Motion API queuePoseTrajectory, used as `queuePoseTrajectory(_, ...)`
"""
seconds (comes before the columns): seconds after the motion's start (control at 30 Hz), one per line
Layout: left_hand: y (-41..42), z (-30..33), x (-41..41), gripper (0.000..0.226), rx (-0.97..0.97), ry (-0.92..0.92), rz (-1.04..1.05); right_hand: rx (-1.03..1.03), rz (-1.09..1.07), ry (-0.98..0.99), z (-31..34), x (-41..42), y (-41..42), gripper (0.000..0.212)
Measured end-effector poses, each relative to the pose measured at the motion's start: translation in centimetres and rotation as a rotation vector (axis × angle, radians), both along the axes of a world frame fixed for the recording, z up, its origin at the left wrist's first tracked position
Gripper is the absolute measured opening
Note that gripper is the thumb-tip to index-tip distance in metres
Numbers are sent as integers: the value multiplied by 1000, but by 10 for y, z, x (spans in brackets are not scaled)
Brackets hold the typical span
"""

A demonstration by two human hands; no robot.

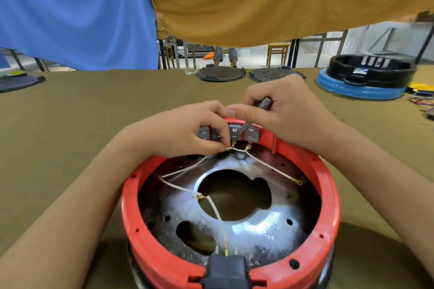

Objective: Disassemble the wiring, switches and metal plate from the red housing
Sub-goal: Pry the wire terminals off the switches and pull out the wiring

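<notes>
Olive-brown cloth covers the table [70,124], with blue and mustard fabric hanging behind it and dark round lids and a black-and-blue housing [366,77] along the far edge. Nearest the camera sits the red housing [328,194], a round open ring with the shiny metal plate [258,225] inside, pierced by 1 large central hole and a smaller oval one. Both forearms reach over the rim to its far side. Curled around a dark-handled tool [265,103], the right hand [286,115] points its tip down at the middle of 3 grey switches [252,132]. Beside it, the left hand [187,131] pinches a thin white wire [183,170] at a brass terminal just below those switches. More white wires trail across the plate toward a black connector [226,270] at the near rim.
</notes>
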State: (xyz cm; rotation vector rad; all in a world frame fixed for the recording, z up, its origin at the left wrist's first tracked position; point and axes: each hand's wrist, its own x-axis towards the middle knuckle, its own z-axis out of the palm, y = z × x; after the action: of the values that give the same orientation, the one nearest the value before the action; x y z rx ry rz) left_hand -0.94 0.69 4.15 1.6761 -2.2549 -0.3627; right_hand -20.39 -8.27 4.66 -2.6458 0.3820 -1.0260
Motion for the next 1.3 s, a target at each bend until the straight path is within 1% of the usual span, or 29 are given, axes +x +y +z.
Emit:
queuePoseTrajectory(0.17,0,1,0,7,14,1,2,-18,40,4,-2,-4,-3,47)
queuePoseTrajectory(0.3,1,1,0,7,17,8,8,-43,37,44,-2,-4,-4,52)
queuePoseTrajectory(0.4,1,1,-1,7,28,11,13,45,51,34,-3,-5,-5,50)
queuePoseTrajectory(0.5,1,1,-1,8,32,11,18,121,44,36,-3,-7,-9,54)
queuePoseTrajectory(0.67,1,1,-1,8,29,14,19,242,48,108,-1,-5,-9,45)
queuePoseTrajectory(0.73,1,1,-1,8,25,29,13,283,34,63,-3,-3,-7,45)
queuePoseTrajectory(0.83,1,1,-1,8,29,47,3,357,-21,-8,-7,1,-5,54)
queuePoseTrajectory(0.97,0,0,0,8,36,50,-3,481,-118,-6,-9,3,-4,55)
queuePoseTrajectory(1.07,-1,-1,0,8,37,48,-8,513,-162,19,-7,5,-4,53)
queuePoseTrajectory(1.2,-1,0,0,8,43,41,-5,546,-176,1,-5,7,-4,52)
queuePoseTrajectory(1.3,0,0,0,8,43,33,-2,545,-189,22,-5,9,-6,51)
